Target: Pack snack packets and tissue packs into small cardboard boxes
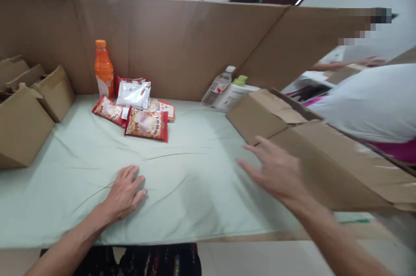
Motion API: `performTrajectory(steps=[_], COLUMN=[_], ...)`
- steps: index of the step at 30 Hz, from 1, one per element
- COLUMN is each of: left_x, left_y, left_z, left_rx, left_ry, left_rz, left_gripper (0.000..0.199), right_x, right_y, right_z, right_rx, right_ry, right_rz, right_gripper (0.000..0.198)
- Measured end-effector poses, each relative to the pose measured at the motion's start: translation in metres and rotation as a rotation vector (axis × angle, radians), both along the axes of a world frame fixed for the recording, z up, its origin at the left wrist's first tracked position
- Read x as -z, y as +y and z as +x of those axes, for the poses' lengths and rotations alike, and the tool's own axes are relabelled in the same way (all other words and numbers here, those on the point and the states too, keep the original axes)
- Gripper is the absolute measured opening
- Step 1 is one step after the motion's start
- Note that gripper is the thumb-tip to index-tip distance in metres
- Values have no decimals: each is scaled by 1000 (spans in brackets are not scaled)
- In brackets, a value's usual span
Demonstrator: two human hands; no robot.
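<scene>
My left hand (128, 191) rests on the pale green cloth (208, 137) with its fingers spread a little and nothing in it. Farther right, my right hand (273, 165), slightly blurred, hovers over the cloth beside a cardboard box (312, 154); its fingers are apart and hold nothing. Beyond my left hand lie two red snack packets (147, 123), one overlapping the other's end. Behind them are a silvery white pouch (133, 94), an orange and white packet (165, 108) and an upright orange drink bottle (104, 70).
A tall cardboard panel (175, 46) closes off the back. Open cardboard boxes (26, 124) stand at the left. Near the right box lean a clear bottle (219, 85) and a white bottle with a green cap (234, 92). Another person in a white top (373, 98) is at the right.
</scene>
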State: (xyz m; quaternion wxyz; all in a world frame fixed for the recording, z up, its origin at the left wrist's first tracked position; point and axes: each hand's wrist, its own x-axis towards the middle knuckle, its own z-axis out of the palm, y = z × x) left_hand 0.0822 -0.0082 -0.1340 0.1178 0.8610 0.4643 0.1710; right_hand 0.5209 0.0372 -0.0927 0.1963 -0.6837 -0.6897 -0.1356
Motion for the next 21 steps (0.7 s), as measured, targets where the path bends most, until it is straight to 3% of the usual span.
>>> performTrajectory(steps=[4,8,10,13,15,18,21], left_x=[-11,-33,-52,-90,-117,-146,-156], left_y=[-9,-20,-22,-20,-14,4,21], left_z=[-1,-49,-93,-166,-205,-239,-248], left_rx=[40,-41,-210,-581,-748,-919,-1046], left_ry=[3,-13,-48,-63,-33,-18,-57], left_rz=[-16,35,176,548,669,533,368], left_gripper=[26,33,36,37,44,54,56], right_x=[51,82,90,99,103,107,106], right_y=[53,79,77,71,70,72,74], right_z=[-102,-167,-180,-180,-177,-176,-178], right_rx=[-164,-206,-225,-229,-217,-185,-139], right_ry=[154,177,174,153,124,88,69], right_rz=[-234,-258,-244,-208,-188,-191,-224], right_gripper=[50,52,53,53,52,52,51])
